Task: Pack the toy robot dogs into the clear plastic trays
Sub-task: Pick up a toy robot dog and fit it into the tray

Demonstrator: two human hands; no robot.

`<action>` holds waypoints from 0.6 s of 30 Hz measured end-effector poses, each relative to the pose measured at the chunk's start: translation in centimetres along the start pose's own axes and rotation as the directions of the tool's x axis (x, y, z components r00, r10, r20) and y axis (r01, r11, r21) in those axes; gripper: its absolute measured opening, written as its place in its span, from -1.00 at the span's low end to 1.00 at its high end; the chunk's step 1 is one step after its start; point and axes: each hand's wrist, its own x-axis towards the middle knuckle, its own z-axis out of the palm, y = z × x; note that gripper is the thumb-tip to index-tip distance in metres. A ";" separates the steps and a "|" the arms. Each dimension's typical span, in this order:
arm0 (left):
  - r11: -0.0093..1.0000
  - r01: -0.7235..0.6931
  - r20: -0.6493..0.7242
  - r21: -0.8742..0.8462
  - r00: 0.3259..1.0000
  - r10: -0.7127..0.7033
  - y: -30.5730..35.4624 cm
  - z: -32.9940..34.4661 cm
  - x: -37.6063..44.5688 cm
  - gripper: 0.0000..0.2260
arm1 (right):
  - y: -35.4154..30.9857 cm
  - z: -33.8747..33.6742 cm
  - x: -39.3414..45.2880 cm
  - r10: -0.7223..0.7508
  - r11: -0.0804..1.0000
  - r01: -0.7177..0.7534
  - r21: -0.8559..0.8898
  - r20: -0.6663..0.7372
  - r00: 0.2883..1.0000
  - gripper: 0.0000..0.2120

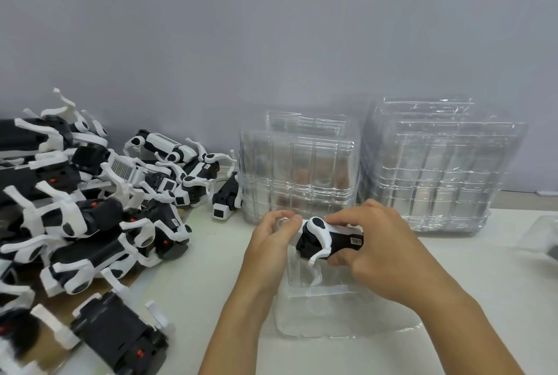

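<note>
Head view: the right hand (374,242) grips a black-and-white toy robot dog (329,237), long axis left-right, directly above a clear moulded plastic tray (341,311); the left hand (273,239) pinches its head end, equally near.

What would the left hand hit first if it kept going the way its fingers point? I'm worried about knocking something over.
Probably the nearer tray stack: the left hand points up and away from the person, and that stack stands just beyond its fingertips. Depth is unclear.
</note>
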 end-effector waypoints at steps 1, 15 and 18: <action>1.000 0.009 -0.007 -0.021 1.000 -0.009 -0.1 0.0 0.1 -0.77 | 0.0 0.0 0.0 0.000 1.000 0.000 0.006 0.001 1.000 -0.68; 1.000 0.002 -0.022 -0.029 1.000 -0.003 -0.9 -0.3 1.0 -0.93 | 0.0 0.2 0.0 0.018 0.997 -0.021 0.079 0.041 0.999 -0.66; 1.000 -0.009 -0.019 -0.021 1.000 0.008 -0.8 -0.4 0.9 -0.94 | 0.1 0.3 0.0 0.009 0.997 -0.012 0.079 0.035 0.999 -0.67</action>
